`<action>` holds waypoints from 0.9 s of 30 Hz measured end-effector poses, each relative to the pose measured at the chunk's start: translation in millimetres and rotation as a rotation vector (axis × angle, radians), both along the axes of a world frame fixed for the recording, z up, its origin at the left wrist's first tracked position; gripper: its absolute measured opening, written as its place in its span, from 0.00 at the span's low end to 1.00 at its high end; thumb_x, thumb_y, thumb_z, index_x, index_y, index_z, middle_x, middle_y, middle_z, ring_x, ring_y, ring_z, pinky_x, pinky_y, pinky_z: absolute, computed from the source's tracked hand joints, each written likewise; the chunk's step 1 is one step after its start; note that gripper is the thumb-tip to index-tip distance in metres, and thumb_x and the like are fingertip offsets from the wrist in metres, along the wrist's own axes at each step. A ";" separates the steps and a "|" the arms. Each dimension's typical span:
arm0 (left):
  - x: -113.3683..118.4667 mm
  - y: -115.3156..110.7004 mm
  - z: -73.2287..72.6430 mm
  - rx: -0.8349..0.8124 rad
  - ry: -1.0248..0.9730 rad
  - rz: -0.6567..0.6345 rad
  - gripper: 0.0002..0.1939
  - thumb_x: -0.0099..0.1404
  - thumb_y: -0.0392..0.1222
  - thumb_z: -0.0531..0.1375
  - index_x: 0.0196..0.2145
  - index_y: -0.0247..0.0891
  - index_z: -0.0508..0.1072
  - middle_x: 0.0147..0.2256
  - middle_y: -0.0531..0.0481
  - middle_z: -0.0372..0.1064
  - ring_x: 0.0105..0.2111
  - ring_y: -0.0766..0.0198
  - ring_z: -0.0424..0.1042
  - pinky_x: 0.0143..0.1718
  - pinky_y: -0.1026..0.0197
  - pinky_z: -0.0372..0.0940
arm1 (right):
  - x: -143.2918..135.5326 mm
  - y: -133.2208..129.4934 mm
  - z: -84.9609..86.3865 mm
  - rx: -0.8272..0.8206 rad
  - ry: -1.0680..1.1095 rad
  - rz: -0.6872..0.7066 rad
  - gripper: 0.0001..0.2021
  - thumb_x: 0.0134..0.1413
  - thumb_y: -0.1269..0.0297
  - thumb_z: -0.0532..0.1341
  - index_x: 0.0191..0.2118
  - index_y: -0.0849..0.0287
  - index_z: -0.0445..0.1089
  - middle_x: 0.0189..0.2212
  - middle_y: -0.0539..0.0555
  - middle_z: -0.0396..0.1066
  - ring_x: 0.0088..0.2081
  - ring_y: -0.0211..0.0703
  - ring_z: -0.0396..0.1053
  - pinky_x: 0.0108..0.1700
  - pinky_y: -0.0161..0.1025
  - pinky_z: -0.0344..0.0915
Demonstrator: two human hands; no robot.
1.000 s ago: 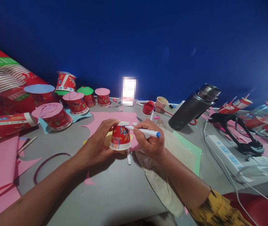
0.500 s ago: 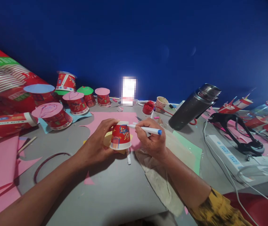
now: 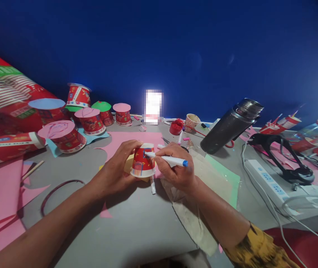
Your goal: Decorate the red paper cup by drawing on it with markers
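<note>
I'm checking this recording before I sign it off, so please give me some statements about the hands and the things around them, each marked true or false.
1. The left hand holds a red paper cup mouth down. True.
2. The right hand holds a pair of scissors. False: the right hand holds a white marker with a blue end.
3. The marker's tip is at the side of the held cup. True.
4. A pink paper disc lies on top of the held cup. False: its top has no disc; a pink disc tops another cup farther back.
5. The dark flask is to the left of the power strip. True.
</note>
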State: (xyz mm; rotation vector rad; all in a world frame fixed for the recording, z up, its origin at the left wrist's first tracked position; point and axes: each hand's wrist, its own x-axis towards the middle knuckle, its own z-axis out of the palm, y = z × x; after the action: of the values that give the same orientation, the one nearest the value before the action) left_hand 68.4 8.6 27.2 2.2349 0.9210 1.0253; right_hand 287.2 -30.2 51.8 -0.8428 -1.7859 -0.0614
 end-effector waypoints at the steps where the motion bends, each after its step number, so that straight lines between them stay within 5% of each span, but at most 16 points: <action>1: -0.3 0.6 -0.7 0.009 -0.002 -0.003 0.33 0.66 0.50 0.69 0.64 0.46 0.63 0.62 0.40 0.68 0.63 0.45 0.71 0.65 0.40 0.70 | 0.0 0.0 0.1 0.000 -0.013 -0.002 0.06 0.69 0.66 0.62 0.38 0.53 0.74 0.31 0.52 0.81 0.31 0.43 0.75 0.35 0.43 0.70; 19: 3.8 -4.5 12.0 -0.112 -0.007 0.047 0.34 0.60 0.47 0.72 0.61 0.46 0.66 0.60 0.43 0.69 0.60 0.46 0.74 0.61 0.43 0.74 | 5.7 1.0 1.3 -0.045 0.075 -0.062 0.07 0.67 0.68 0.62 0.34 0.53 0.73 0.27 0.49 0.77 0.28 0.42 0.72 0.33 0.40 0.69; 27: 4.0 -2.9 3.7 -0.061 -0.020 0.023 0.33 0.63 0.50 0.69 0.62 0.46 0.64 0.62 0.41 0.69 0.61 0.45 0.73 0.62 0.42 0.73 | -0.8 1.9 -4.1 -0.006 0.013 -0.005 0.06 0.69 0.65 0.62 0.38 0.53 0.74 0.31 0.52 0.80 0.31 0.44 0.75 0.37 0.43 0.71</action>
State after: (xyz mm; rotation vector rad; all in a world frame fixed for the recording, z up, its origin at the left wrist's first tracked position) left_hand 72.4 5.7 31.0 2.1648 0.9592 1.0140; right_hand 286.4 -28.3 47.8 -0.8502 -1.7728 -0.0536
